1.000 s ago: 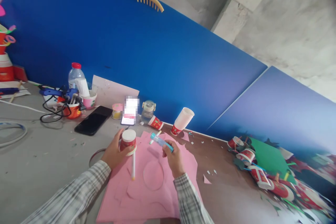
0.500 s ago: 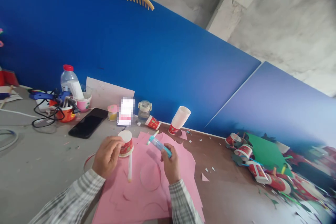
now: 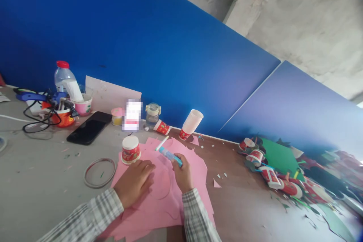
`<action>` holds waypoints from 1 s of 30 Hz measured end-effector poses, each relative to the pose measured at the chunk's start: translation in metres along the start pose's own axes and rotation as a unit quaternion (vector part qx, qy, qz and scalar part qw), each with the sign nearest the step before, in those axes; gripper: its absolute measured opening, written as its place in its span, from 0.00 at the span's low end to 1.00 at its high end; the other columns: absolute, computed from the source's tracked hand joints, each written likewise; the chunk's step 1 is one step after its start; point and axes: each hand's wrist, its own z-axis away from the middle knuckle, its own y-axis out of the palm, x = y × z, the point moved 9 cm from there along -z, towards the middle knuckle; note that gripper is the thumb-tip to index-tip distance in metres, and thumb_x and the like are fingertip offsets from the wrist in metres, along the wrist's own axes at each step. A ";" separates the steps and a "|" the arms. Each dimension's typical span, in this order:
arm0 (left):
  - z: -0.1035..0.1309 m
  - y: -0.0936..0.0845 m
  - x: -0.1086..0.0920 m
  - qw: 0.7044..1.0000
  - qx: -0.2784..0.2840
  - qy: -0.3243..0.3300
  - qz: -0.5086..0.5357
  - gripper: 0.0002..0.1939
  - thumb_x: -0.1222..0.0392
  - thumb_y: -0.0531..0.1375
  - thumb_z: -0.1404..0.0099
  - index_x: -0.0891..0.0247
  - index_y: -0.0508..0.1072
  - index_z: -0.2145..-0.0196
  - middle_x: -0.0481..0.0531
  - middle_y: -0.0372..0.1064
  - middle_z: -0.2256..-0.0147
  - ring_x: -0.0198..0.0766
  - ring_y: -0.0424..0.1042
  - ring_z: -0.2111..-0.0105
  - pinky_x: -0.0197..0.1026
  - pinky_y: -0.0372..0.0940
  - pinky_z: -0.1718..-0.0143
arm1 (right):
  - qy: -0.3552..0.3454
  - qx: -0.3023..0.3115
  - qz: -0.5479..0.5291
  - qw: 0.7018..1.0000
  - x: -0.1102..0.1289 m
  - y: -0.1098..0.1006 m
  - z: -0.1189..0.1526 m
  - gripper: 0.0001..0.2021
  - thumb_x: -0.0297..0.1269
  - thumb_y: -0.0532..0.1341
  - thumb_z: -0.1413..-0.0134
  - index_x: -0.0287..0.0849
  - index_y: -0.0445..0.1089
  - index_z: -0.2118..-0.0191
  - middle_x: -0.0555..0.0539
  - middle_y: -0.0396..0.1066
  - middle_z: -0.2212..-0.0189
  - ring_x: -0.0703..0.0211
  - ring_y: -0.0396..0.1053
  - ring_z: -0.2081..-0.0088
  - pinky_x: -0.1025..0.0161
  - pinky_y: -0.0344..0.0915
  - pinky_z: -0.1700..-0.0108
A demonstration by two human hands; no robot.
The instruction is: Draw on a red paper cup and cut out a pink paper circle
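Note:
Several pink paper sheets [image 3: 195, 181] lie on the table, with round outlines on them. My right hand [image 3: 183, 172] is closed around a light-blue marker [image 3: 170, 155] above the sheets. My left hand [image 3: 134, 183] rests palm down on the paper; its fingers look slightly spread, and nothing shows in them. Just beyond it, a red patterned paper cup [image 3: 131, 150] stands upside down at the paper's left edge. A thin white pen [image 3: 162, 143] lies at the back of the sheets. The other white pen cannot be seen.
Left of the paper are a tape-like ring [image 3: 100, 173] and a black phone [image 3: 89, 127]. Behind stand a glass jar [image 3: 153, 114], a tipped red cup [image 3: 162, 127] and stacked cups [image 3: 191, 124]. Decorated cups [image 3: 269, 177] and green paper [image 3: 279, 157] lie at right.
My left hand has left the upside-down cup and moved down and right onto the pink paper, covering where a white pen lay. The ring is now uncovered. My right hand still holds the marker.

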 end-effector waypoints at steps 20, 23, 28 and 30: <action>-0.008 0.042 -0.006 0.987 0.113 -0.105 -0.052 0.28 0.47 0.65 0.60 0.52 0.66 0.60 0.51 0.66 0.63 0.52 0.61 0.60 0.59 0.49 0.53 | -0.133 0.083 0.216 0.964 -0.002 0.028 0.012 0.15 0.31 0.61 0.60 0.45 0.71 0.61 0.45 0.73 0.67 0.44 0.66 0.62 0.51 0.61 0.60; -0.009 0.036 -0.002 0.986 0.087 -0.124 -0.068 0.30 0.46 0.65 0.60 0.52 0.65 0.57 0.54 0.65 0.60 0.53 0.60 0.57 0.60 0.45 0.51 | -0.143 0.080 0.226 0.960 -0.001 0.027 0.011 0.14 0.31 0.61 0.60 0.46 0.70 0.62 0.45 0.73 0.67 0.44 0.66 0.63 0.51 0.61 0.60; -0.009 0.034 0.006 0.984 0.082 -0.139 -0.083 0.28 0.46 0.66 0.62 0.56 0.68 0.61 0.54 0.66 0.62 0.54 0.60 0.59 0.59 0.45 0.51 | -0.155 0.055 0.225 0.960 0.005 0.020 0.010 0.16 0.31 0.61 0.60 0.45 0.69 0.60 0.44 0.71 0.65 0.44 0.65 0.62 0.50 0.62 0.60; -0.008 0.032 0.010 0.984 0.070 -0.151 -0.061 0.23 0.50 0.66 0.61 0.55 0.69 0.65 0.52 0.66 0.65 0.52 0.61 0.61 0.59 0.46 0.52 | -0.161 0.042 0.219 0.962 0.012 0.017 0.012 0.17 0.31 0.60 0.59 0.45 0.67 0.58 0.43 0.69 0.63 0.45 0.64 0.60 0.50 0.63 0.59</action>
